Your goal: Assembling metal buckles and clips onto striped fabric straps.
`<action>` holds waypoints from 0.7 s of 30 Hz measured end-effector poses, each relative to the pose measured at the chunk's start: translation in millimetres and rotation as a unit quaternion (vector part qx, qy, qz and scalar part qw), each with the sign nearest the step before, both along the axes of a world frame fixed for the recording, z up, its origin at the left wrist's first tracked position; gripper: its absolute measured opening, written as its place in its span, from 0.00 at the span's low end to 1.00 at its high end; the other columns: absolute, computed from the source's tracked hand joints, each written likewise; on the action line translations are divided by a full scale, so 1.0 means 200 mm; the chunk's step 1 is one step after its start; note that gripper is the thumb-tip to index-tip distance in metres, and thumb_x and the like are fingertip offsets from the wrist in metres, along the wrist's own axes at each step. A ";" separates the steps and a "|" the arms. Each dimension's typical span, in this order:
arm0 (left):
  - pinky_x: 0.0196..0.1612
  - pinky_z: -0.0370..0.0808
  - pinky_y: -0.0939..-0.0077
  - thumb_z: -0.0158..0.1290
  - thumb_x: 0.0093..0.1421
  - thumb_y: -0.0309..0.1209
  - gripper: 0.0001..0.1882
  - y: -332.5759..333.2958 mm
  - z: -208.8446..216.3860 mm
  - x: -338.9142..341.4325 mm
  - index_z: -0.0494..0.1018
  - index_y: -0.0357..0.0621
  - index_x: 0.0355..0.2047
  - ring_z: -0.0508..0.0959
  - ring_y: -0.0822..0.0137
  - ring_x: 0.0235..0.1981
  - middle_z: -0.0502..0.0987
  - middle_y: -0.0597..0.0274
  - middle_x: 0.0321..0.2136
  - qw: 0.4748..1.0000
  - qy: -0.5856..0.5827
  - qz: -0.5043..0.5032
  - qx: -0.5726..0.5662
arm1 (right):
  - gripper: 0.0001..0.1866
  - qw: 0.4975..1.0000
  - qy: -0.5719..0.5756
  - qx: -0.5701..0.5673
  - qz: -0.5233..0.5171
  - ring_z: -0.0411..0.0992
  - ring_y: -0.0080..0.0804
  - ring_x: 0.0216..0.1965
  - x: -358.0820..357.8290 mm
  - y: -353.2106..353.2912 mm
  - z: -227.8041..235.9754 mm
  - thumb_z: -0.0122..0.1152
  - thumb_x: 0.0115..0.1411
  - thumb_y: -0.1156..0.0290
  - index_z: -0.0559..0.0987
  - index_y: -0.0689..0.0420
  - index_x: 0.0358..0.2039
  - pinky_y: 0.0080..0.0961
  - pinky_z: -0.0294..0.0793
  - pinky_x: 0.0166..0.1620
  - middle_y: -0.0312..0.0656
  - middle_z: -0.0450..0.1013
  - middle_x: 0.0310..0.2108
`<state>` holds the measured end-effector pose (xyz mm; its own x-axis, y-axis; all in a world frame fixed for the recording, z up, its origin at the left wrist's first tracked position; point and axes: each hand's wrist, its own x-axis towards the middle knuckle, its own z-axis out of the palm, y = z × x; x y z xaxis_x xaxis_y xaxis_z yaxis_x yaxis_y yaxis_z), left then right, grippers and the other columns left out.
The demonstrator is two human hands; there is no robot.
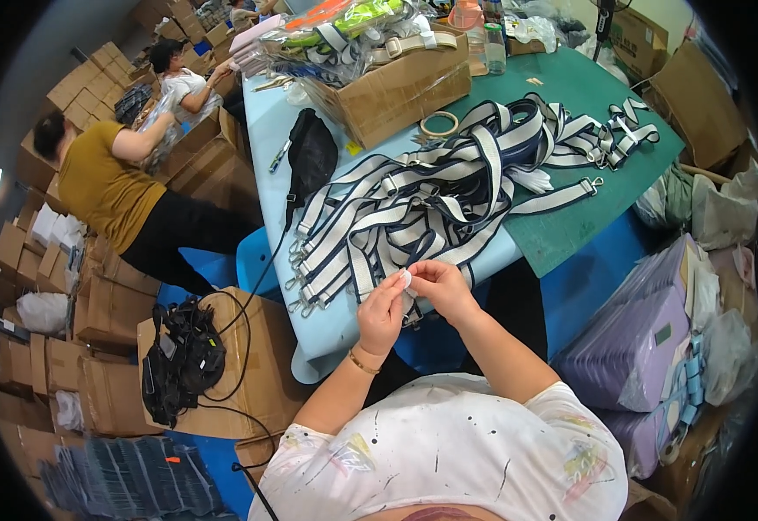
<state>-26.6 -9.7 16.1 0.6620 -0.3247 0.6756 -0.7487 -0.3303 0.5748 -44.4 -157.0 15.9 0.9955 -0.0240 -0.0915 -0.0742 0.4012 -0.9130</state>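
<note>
Head view: left hand (380,317) and right hand (445,292) meet at frame center, fingertips of both pinched together on a small white piece (407,279); its material is too small to tell. It sits at the near edge of a heap of flat woven straps (461,174), off-white with navy borders, looped and tangled across mid-frame. Shiny metal clips (307,306) at strap ends, left of the hands. Underneath: smooth pale-blue tabletop (327,347), plus flat green mat (570,239) toward upper right. Above the heap, ring-shaped tape roll (439,124) and brown cardboard box (409,97), glossy clear plastic bags on top. Soft black pouch (313,156), upper left of the heap. Right side of frame: purple sheets (626,334) stacked in clear film.
</note>
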 end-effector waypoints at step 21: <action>0.39 0.76 0.72 0.51 0.57 0.19 0.09 0.00 0.02 -0.01 0.74 0.40 0.39 0.80 0.57 0.36 0.79 0.53 0.38 0.998 0.055 -0.021 -0.030 | 0.09 0.998 0.014 0.063 -0.005 0.69 0.17 0.29 -0.02 -0.01 0.00 0.61 0.55 0.78 0.71 0.59 0.34 0.14 0.68 0.33 0.34 0.72 0.28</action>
<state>-28.8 -10.2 19.3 0.7199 -0.3149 0.6185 -0.6923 -0.2630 0.6720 -47.6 -159.7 16.0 0.9922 -0.0208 -0.1228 -0.0948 0.5140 -0.8525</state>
